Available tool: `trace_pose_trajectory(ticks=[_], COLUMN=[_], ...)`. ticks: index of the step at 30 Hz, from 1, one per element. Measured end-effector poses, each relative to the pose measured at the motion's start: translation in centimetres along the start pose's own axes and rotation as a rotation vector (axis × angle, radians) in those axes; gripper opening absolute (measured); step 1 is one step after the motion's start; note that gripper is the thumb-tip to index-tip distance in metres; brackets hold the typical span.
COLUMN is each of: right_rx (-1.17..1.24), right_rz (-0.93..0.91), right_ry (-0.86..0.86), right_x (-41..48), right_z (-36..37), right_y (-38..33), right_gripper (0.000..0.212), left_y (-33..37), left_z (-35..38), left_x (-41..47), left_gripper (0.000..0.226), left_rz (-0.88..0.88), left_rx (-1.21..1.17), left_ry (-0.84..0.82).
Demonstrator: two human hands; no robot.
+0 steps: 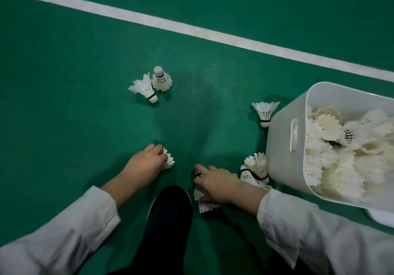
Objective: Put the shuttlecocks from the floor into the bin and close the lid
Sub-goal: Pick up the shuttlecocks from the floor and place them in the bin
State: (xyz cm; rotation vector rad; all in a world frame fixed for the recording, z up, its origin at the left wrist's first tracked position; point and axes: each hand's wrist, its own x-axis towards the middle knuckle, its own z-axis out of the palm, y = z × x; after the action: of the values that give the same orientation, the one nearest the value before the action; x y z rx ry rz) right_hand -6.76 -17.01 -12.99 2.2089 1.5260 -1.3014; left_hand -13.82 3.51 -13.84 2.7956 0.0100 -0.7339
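Observation:
My left hand [147, 160] grips a white shuttlecock [168, 160] low over the green floor. My right hand [215, 182] curls round a shuttlecock [201, 200] whose feathers stick out below the palm. A white bin [283, 138] stands open at the right, filled with several shuttlecocks. Two shuttlecocks [254, 168] lie against its near wall, next to my right hand. One shuttlecock [264, 111] rests by the bin's far corner. Farther out, a pair of shuttlecocks [151, 84] sits on the floor, one standing cork up, one lying on its side.
A white court line [191, 29] runs diagonally across the green floor beyond the shuttlecocks. A white flat piece, perhaps the lid [381, 216], shows under the bin's near right edge. My dark trouser leg and shoe [168, 215] are between my arms.

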Motion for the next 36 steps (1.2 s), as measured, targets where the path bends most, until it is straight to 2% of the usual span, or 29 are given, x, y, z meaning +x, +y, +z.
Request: trace_pose_trajectory(ticks=[5, 9, 12, 16, 19, 21, 27, 33, 36], right_rx=[0.39, 0.733, 0.948, 1.111, 1.146, 1.125, 1.125, 1.136, 1.103], right_rz=[0.106, 0.253, 0.35, 0.409, 0.414, 0.409, 0.39, 0.364, 0.374], right_ry=[0.129, 0.245, 0.369, 0.484, 0.492, 0.501, 0.495, 0.469, 0.478], right_x=[1.0, 1.4, 1.4, 1.6, 1.5, 1.6, 1.2, 0.4, -0.4], right_z=[-0.9, -2.6, -3.6, -4.3, -4.3, -4.3, -4.8, -5.7, -6.3], right_y=[0.4, 1.0, 2.0, 3.5, 4.0, 4.2, 4.0, 3.6, 3.8], right_gripper=[0.049, 0.042, 0.042, 0.044, 0.039, 0.034, 0.032, 0.033, 0.036], left_y=[0.3, 0.3, 0.9, 2.1, 2.8, 3.3, 3.8, 4.6, 4.6], left_z=[-0.5, -1.6, -2.4, -2.4, -1.9, -1.7, -2.7, -3.3, -4.5], left_x=[0.3, 0.4, 0.1, 0.5, 1.0, 1.4, 3.5, 4.1, 3.9], left_gripper=[0.03, 0.017, 0.028, 0.033, 0.024, 0.025, 0.035, 0.015, 0.016], left_rz=[-0.026, -0.084, -0.104, -0.064, -0.016, -0.006, -0.122, -0.047, -0.055], left_rx=[0.014, -0.132, -0.287, -0.337, -0.415, -0.441, -0.471, -0.361, -0.355], left_ry=[0.017, 0.106, 0.18, 0.191, 0.19, 0.217, 0.225, 0.227, 0.271])
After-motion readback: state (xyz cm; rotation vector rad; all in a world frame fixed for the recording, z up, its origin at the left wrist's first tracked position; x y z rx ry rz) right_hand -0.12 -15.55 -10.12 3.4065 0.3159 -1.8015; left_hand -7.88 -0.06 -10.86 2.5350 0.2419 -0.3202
